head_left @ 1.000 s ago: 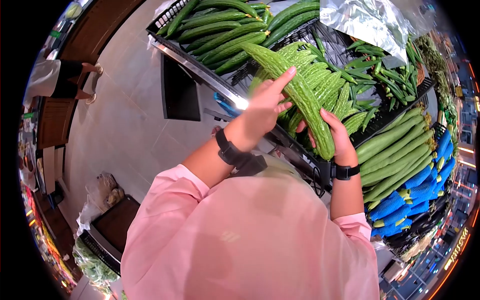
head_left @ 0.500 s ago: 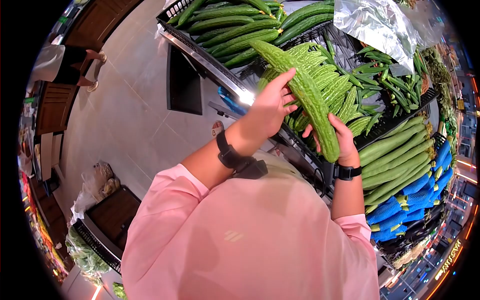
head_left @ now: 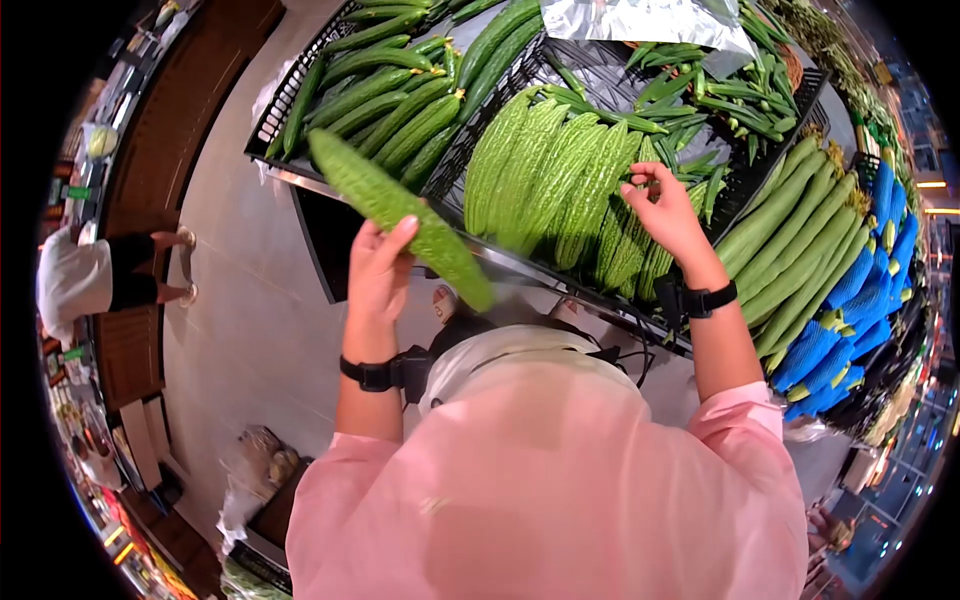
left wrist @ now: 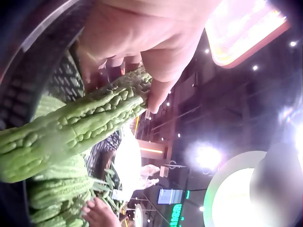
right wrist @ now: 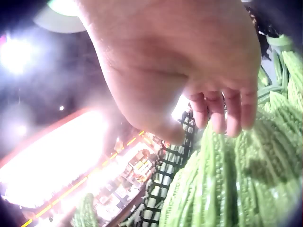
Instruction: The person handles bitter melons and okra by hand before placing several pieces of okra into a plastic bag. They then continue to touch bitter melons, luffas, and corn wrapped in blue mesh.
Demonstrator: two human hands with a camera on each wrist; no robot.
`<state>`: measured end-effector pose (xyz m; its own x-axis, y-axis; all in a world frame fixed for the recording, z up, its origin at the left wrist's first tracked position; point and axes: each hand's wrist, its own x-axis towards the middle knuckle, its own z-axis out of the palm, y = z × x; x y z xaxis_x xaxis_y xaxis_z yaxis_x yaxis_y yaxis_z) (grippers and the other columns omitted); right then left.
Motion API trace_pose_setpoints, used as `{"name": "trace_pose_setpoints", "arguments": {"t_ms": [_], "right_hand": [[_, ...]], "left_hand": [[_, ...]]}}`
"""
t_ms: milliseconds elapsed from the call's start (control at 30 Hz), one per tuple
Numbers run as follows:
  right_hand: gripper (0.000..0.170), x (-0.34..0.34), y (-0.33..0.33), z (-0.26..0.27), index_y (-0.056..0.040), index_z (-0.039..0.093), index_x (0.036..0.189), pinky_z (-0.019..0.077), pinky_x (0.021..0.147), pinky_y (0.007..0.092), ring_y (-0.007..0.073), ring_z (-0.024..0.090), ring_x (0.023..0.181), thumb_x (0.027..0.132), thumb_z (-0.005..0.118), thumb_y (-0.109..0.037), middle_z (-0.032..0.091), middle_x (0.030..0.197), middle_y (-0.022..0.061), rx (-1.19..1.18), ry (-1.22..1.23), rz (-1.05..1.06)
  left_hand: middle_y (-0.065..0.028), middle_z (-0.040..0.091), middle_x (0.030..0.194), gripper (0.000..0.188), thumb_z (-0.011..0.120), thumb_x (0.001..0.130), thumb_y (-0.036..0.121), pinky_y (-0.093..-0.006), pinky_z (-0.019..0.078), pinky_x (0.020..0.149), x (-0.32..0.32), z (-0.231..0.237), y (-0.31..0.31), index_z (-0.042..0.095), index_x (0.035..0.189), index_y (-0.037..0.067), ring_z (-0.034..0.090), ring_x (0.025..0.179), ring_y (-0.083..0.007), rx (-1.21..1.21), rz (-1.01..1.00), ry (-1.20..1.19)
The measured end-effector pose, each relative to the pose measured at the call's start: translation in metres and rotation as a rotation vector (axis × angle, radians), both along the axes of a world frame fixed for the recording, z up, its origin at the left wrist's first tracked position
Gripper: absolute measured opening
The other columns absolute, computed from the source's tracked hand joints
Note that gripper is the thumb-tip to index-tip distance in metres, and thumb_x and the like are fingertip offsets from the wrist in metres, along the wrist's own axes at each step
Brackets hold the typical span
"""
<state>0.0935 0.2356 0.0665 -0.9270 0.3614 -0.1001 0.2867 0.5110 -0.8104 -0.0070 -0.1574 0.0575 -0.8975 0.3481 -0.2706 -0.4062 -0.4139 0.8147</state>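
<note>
A long bumpy green bitter melon [head_left: 435,250] is gripped by my left hand [head_left: 380,265], out in front of the stand's edge on the left. In the left wrist view the thumb [left wrist: 160,97] lies along one side of this bitter melon [left wrist: 71,127], with the other fingers on its far side. My right hand [head_left: 670,215] is over the right end of the row of bitter melons [head_left: 560,180], its fingers loosely bent and holding nothing. The right wrist view has those fingertips [right wrist: 219,124] right above the ridged melons [right wrist: 222,175].
Dark green cucumbers [head_left: 400,105] fill the black crate [head_left: 270,125] at left. Okra [head_left: 740,105] lies behind the bitter melons, beside a clear plastic bag [head_left: 640,20]. Smooth long gourds [head_left: 790,230] and blue-netted produce [head_left: 845,310] are on the right. Another person [head_left: 85,275] stands across the aisle.
The bitter melon went from between both hands over the crate to the left, in my left hand alone. My right hand let go of it and came over the row of melons.
</note>
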Motion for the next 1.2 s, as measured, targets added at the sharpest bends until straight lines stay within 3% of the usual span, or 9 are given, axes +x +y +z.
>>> {"name": "trace_pose_setpoints", "arguments": {"t_ms": [133,167,300,533,733,833,967,1067,1200], "right_hand": [[0.062,-0.005,-0.017,0.01,0.0029,0.058,0.135,0.0555,0.078,0.0389,0.0293,0.069,0.083,0.09,0.078,-0.035,0.071,0.099,0.015,0.245,-0.093,-0.043],[0.083,-0.01,-0.022,0.018,0.0087,0.041,0.149,0.0569,0.081,0.0444,0.0398,0.071,0.087,0.091,0.074,-0.04,0.072,0.097,0.0248,0.219,-0.171,0.027],[0.115,-0.024,-0.041,0.004,0.019,0.0,0.156,0.0578,0.085,0.0492,0.0477,0.071,0.093,0.092,0.068,-0.048,0.07,0.098,0.0346,0.335,-0.245,0.034],[0.116,-0.025,-0.054,0.008,0.0152,-0.001,0.159,0.0586,0.081,0.0488,0.0453,0.072,0.09,0.092,0.068,-0.051,0.072,0.097,0.0313,0.411,-0.309,-0.001],[0.118,-0.021,-0.05,-0.008,0.0097,-0.003,0.161,0.0582,0.076,0.0483,0.0434,0.072,0.084,0.091,0.068,-0.053,0.073,0.093,0.0261,0.394,-0.269,-0.025],[0.118,-0.018,-0.047,-0.006,0.0062,0.0,0.163,0.0573,0.072,0.0484,0.0425,0.071,0.079,0.09,0.068,-0.055,0.072,0.088,0.0239,0.348,-0.27,-0.035],[0.116,-0.014,-0.049,-0.01,0.0049,0.002,0.164,0.0575,0.07,0.0478,0.0406,0.071,0.078,0.09,0.067,-0.056,0.072,0.087,0.0221,0.356,-0.259,-0.05],[0.115,-0.014,-0.052,-0.011,0.0055,0.002,0.164,0.0576,0.07,0.0479,0.0404,0.071,0.078,0.091,0.066,-0.056,0.072,0.087,0.0217,0.362,-0.273,-0.054],[0.113,-0.015,-0.053,-0.007,0.0065,0.002,0.163,0.058,0.071,0.0478,0.0399,0.071,0.077,0.092,0.064,-0.055,0.072,0.088,0.0218,0.361,-0.271,-0.046]], "left_hand": [[-0.016,0.068,0.13,0.041,0.07,0.098,0.009,-0.0401,0.0555,0.099,-0.007,0.012,-0.03,0.057,0.135,-0.001,0.068,0.111,-0.0233,-0.018,0.088,0.023],[-0.0162,0.067,0.131,0.042,0.07,0.098,0.01,-0.0406,0.0553,0.1,-0.009,0.013,-0.035,0.056,0.137,-0.002,0.068,0.113,-0.024,-0.041,0.095,0.05],[-0.0163,0.068,0.13,0.045,0.072,0.096,0.009,-0.0379,0.0544,0.101,-0.009,0.031,-0.033,0.057,0.137,-0.003,0.068,0.113,-0.0223,-0.089,0.057,0.108],[-0.0063,0.074,0.104,0.048,0.085,0.086,0.013,-0.0292,0.0551,0.085,-0.04,0.075,0.043,0.067,0.127,-0.003,0.068,0.092,-0.0119,-0.609,-0.289,0.603],[-0.0205,0.077,0.105,0.066,0.088,0.077,0.033,-0.0374,0.0578,0.088,-0.097,0.016,0.151,0.067,0.127,-0.005,0.075,0.097,-0.0273,-0.786,-0.606,0.736],[-0.0263,0.073,0.118,0.081,0.085,0.076,0.041,-0.0448,0.0537,0.101,-0.097,0.001,0.167,0.06,0.137,-0.006,0.07,0.113,-0.0406,-1.058,-0.461,0.897],[-0.0262,0.065,0.131,0.093,0.087,0.081,0.029,-0.0392,0.0526,0.102,-0.097,-0.049,0.159,0.04,0.151,-0.009,0.067,0.118,-0.0312,-0.93,-0.396,1.032],[-0.0211,0.064,0.133,0.084,0.085,0.082,0.015,-0.0373,0.0521,0.103,-0.071,-0.038,0.148,0.041,0.151,-0.008,0.065,0.12,-0.0266,-1.082,-0.327,1.102],[-0.0238,0.063,0.137,0.082,0.08,0.081,0.016,-0.0389,0.0497,0.106,-0.086,-0.053,0.151,0.043,0.151,-0.006,0.063,0.125,-0.0314,-0.771,-0.335,0.819]]}}
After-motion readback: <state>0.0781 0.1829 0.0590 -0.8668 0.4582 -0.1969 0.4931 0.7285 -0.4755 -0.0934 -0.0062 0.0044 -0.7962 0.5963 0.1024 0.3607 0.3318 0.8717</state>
